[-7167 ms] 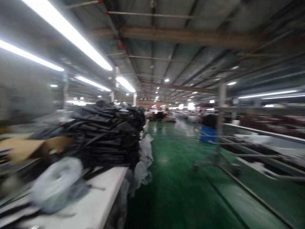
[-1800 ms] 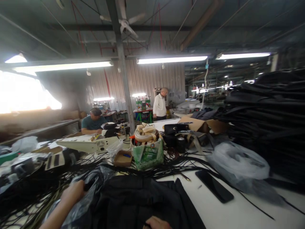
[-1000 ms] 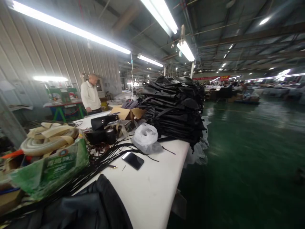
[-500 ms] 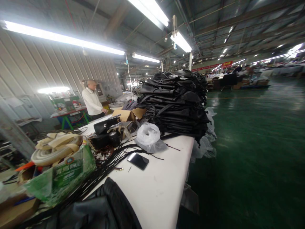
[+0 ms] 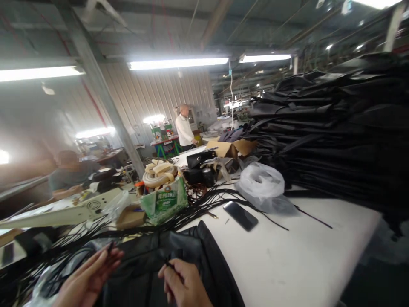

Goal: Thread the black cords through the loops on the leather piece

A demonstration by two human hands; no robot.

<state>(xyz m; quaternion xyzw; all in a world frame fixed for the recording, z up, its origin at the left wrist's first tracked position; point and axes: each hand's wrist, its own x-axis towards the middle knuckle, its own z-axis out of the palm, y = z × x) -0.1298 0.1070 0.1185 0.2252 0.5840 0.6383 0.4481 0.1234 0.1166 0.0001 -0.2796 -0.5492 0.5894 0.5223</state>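
Lying under both hands' grip [image 5: 183, 281], black fabric [image 5: 150, 264].

— What's on the white table [image 5: 297, 260]?

— A black phone [image 5: 240, 215] lies flat near its middle. Just beyond the phone sits a crumpled clear plastic bag [image 5: 262, 186]; right of it, a tall stack of black material [image 5: 335, 132].

— And left of the phone?

— Tangled black cords [image 5: 179, 217], a green bag [image 5: 164, 202], and nearer the camera, dark fabric [image 5: 191, 260].

Both hands are showing bare — the left hand [image 5: 87, 279] and the right hand [image 5: 183, 283] are wearing no gloves, rings or sleeves.
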